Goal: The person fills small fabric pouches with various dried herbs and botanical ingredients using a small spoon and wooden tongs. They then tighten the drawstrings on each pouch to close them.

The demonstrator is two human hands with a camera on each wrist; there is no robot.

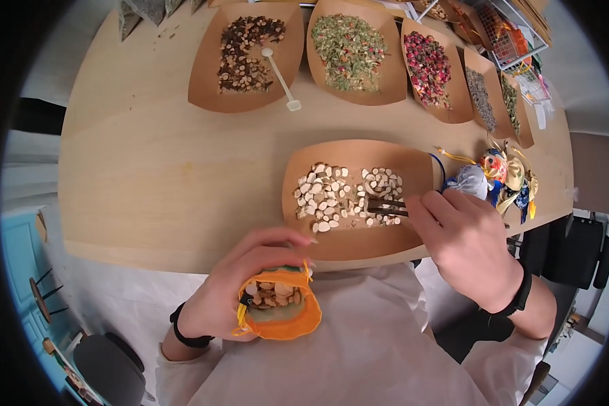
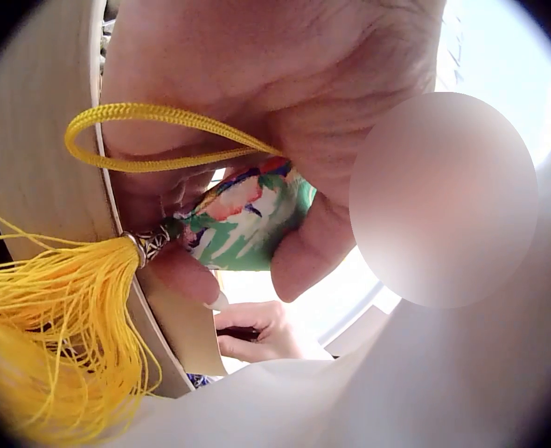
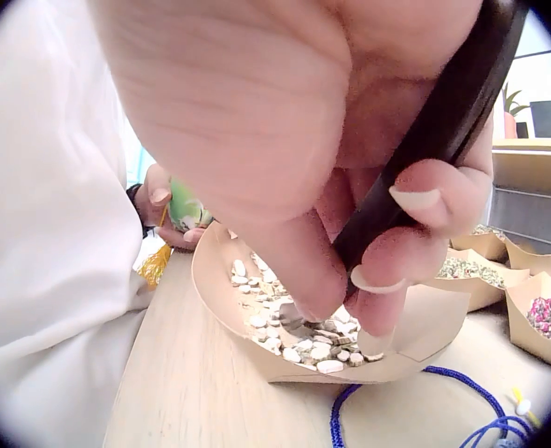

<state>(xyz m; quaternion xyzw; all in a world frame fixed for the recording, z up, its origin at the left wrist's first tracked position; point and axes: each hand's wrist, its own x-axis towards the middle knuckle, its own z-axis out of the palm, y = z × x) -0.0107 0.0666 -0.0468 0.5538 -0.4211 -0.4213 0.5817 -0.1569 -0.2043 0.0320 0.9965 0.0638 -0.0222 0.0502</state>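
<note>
My left hand (image 1: 250, 264) grips a small pouch (image 1: 287, 329) at the table's front edge; its orange mouth faces up, with brown and pale pieces inside. In the left wrist view the pouch (image 2: 247, 219) shows a green floral side, a yellow cord loop (image 2: 163, 114) and a yellow tassel (image 2: 65, 317). My right hand (image 1: 463, 243) pinches a dark tool (image 1: 387, 207), its tip among white slices (image 1: 325, 193) in a paper tray (image 1: 358, 247). In the right wrist view the tool (image 3: 425, 131) runs between thumb and fingers; fingers partly hide its tip.
Along the back stand paper trays of brown pieces (image 1: 250, 51), with a white spoon (image 1: 281, 80), green mix (image 1: 350, 51), rosebuds (image 1: 426, 64) and two narrower trays of dried herbs. Several tied pouches (image 1: 494, 169) lie right of the near tray. A wire basket (image 1: 517, 40) stands back right.
</note>
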